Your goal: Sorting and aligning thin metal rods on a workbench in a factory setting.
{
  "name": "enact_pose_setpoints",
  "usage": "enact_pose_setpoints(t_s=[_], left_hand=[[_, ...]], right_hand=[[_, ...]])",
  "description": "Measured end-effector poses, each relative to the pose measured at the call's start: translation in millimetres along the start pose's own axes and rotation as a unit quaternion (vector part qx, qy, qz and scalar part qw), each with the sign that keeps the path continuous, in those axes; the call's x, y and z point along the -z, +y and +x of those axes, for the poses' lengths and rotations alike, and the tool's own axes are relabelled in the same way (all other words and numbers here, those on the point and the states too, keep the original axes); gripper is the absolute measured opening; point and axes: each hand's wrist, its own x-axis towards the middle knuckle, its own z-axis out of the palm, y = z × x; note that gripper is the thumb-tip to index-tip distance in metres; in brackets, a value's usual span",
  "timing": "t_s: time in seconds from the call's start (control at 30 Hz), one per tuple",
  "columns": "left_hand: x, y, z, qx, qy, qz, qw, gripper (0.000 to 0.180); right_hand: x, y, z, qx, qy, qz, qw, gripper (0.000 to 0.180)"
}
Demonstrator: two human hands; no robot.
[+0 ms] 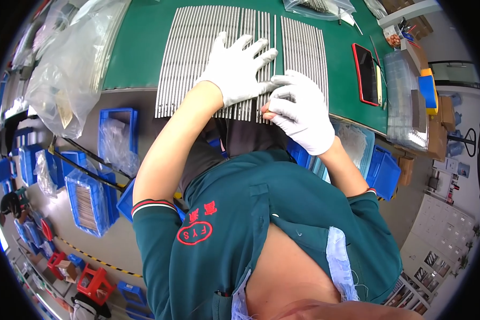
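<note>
Bench: green mat [144, 48] covers the worktop, blue bins [90, 200] on the floor below.
Rods: thin metal rods [197, 58] lie side by side, overhanging the mat's near edge.
Left hand [237, 69]: white-gloved, fingers spread flat on the rods.
Right hand [304, 114]: gloved, fingertips pinching rod ends at the near edge.
Phone: red-cased phone [365, 74] near the mat's right edge.
</note>
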Motion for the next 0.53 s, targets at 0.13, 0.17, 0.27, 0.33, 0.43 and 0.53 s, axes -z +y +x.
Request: enact_pose_setpoints(t_s=[0.13,0.17,0.27,0.33,0.43,0.53], left_hand=[[0.4,1.4,0.2,0.003,-0.01,0.011,1.0,0.057],[0.9,1.2,0.4,0.001,-0.01,0.011,1.0,0.058],[1.2,2.6,0.2,0.003,-0.009,0.01,1.0,0.06],[-0.7,2.8,1.0,0.005,-0.009,0.009,1.0,0.061],[-1.5,2.1,-0.7,0.001,0.0,0.006,1.0,0.063],[-4.0,0.5,0.0,0.005,0.005,0.014,1.0,0.064]], right_hand=[[-3.6,2.4,-1.1,-0.002,-0.008,0.019,1.0,0.016],[-3.8,2.3,-0.9,-0.002,-0.008,0.02,1.0,0.016],[-5.0,0.4,-0.3,0.006,-0.005,0.016,1.0,0.016],[-6.9,-1.5,0.2,0.014,0.018,0.015,1.0,0.014],[-9.0,-1.3,-0.8,0.034,0.005,-0.012,0.999,0.013],[-11.1,1.9,-5.3,0.015,-0.023,-0.023,0.999,0.015]])
